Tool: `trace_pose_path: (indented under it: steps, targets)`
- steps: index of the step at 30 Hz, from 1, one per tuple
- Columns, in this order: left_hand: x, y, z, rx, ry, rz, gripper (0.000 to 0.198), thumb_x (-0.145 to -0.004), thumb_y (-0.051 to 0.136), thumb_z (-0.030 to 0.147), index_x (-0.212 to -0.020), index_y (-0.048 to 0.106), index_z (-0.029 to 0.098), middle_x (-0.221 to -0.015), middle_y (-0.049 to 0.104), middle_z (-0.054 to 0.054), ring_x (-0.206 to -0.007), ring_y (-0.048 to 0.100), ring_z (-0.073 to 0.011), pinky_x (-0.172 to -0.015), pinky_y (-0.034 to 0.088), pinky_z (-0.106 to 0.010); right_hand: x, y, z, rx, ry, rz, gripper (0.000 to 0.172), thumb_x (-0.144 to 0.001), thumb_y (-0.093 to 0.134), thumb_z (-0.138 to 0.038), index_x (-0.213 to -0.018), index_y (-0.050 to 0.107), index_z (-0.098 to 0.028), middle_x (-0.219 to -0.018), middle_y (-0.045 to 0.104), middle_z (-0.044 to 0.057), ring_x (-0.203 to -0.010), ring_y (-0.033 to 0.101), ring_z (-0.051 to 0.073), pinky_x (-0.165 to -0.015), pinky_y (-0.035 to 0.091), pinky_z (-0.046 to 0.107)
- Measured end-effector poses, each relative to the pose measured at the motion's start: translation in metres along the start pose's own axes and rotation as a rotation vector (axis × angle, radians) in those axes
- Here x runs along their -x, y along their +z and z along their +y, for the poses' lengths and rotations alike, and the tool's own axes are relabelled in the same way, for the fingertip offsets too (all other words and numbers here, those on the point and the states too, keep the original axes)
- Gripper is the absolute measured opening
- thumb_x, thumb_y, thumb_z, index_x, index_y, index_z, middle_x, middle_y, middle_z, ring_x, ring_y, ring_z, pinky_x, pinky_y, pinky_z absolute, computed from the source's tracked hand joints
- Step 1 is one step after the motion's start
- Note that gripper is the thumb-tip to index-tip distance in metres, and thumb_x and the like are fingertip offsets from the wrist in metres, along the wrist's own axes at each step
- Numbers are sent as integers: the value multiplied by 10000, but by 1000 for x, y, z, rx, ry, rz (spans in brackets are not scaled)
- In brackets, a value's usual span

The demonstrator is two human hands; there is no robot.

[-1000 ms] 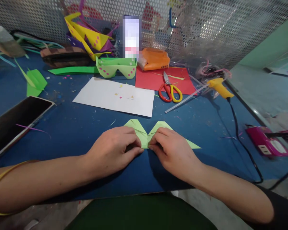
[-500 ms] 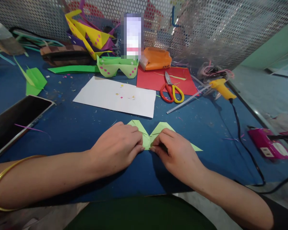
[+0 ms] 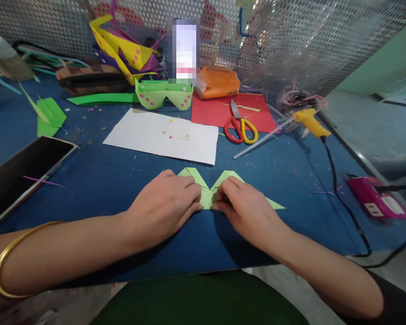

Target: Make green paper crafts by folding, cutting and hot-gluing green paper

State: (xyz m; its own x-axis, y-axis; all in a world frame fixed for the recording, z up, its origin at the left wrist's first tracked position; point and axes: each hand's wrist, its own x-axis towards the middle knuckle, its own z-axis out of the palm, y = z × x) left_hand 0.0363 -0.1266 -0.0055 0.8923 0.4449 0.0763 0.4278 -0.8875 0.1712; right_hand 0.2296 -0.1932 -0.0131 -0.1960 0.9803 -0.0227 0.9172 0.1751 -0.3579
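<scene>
Folded light green paper [image 3: 208,198] lies on the blue table near its front edge, two flaps rising either side of a V-shaped notch. My left hand [image 3: 169,201] is closed on the paper's lower edge left of the notch, thumb and fingers together. My right hand [image 3: 243,203] pinches the same edge just right of the notch. Both hands cover much of the paper; a pointed end sticks out past my right hand. Beyond them lies a white sheet [image 3: 155,149] with small coloured scraps on it.
Scissors [image 3: 242,128] rest partly on red paper [image 3: 209,108]. A yellow glue gun [image 3: 311,122] with a clear stick lies right, its cord running towards a pink power box [image 3: 375,198]. Behind stand a green paper mask [image 3: 164,97] and an orange packet [image 3: 219,83]. A dark-screened phone [image 3: 27,167] lies left.
Both hands keep their hold on the green paper in nearly the same place. The right fingers have shifted very slightly, and the whole view has moved a little.
</scene>
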Motion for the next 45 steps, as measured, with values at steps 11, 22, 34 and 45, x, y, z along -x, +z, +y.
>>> trace_pose_path:
  steps: [11, 22, 34, 45]
  targets:
    - [12, 4, 11, -281, 377, 100, 223, -902, 470, 129, -795, 665, 144, -859, 631, -66, -739, 529, -216, -639, 370, -370, 8, -1, 4, -17, -113, 65, 75, -884, 585, -161, -812, 584, -181, -827, 593, 11, -764, 540, 169, -679, 348, 294]
    - [9, 1, 9, -98, 341, 53, 222, -917, 457, 201, -911, 675, 162, -852, 617, -76, -780, 537, -213, -707, 406, -369, 14, -4, 4, 110, -16, 41, 133, -890, 546, -170, -766, 594, -178, -791, 637, 37, -778, 572, 197, -707, 335, 323]
    - [10, 10, 16, -143, 330, 73, 331, -965, 408, 272, -1168, 593, 87, -1044, 643, -91, -866, 537, -234, -755, 394, -380, -4, -21, 4, 65, 138, -148, 112, -830, 644, -201, -881, 545, -194, -716, 676, 0, -653, 570, 173, -590, 280, 264]
    - [4, 9, 14, -116, 358, 1, 292, -955, 407, 292, -962, 659, 147, -1029, 625, -95, -859, 522, -236, -741, 390, -381, 21, -25, 31, -29, -80, 21, 77, -819, 697, -235, -833, 623, -218, -897, 641, -2, -865, 583, 164, -784, 357, 310]
